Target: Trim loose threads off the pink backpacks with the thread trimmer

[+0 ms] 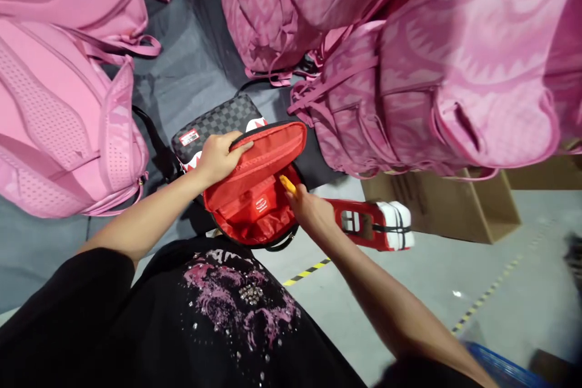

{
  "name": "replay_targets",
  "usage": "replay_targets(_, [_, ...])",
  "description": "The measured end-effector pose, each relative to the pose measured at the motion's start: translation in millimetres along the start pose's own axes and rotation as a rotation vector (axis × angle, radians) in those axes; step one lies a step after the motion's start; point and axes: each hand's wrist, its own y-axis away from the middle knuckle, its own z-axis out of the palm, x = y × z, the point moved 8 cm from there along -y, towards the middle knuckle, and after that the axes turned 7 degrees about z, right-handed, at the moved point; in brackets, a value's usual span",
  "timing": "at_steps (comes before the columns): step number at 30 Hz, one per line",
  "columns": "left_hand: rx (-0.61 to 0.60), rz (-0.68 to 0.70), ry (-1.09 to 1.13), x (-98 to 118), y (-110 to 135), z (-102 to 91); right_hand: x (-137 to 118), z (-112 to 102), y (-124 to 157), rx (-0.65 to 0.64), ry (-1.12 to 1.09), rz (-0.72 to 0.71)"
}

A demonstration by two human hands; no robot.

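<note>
**While the left hand (220, 156) holds a flap (275, 140) up, the right hand (313, 212) grasps a yellow object (288, 184) at a red-lined bag (234, 227)**

Head view, looking down past a black shirt (204, 321): the red-lined bag lies open just in front of the wearer, by a grey cloth (188, 42). The left hand pinches the flap's left edge, one digit along its red inner side; this seems to spread the mouth so that the lining (245, 194) and its small printed label (260, 205) show. At the bag's right side, the right hand is closed around the yellow object, leaving its tip clear over the opening; its kind is too hidden to tell. Just beyond the bag, partly behind the flap, is a dark checkered panel (227, 118); whether it belongs to the same bag, I cannot tell. Pink backpacks (422, 91) lie left of the bag and beyond it to the right, an arrangement that leaves it room between. Right of the bag is a red-and-white item (394, 225); farther right, a cardboard box (441, 212).
</note>
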Motion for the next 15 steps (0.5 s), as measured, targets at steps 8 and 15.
replay_targets(8, [0.214, -0.166, -0.037, -23, 16, -18.4, 16, 26, -42, -0.086, -0.012, 0.045])
replay_targets(15, [0.266, -0.128, -0.055, -19, 13, -5.8, 53, 102, 58, -0.422, -0.270, 0.119])
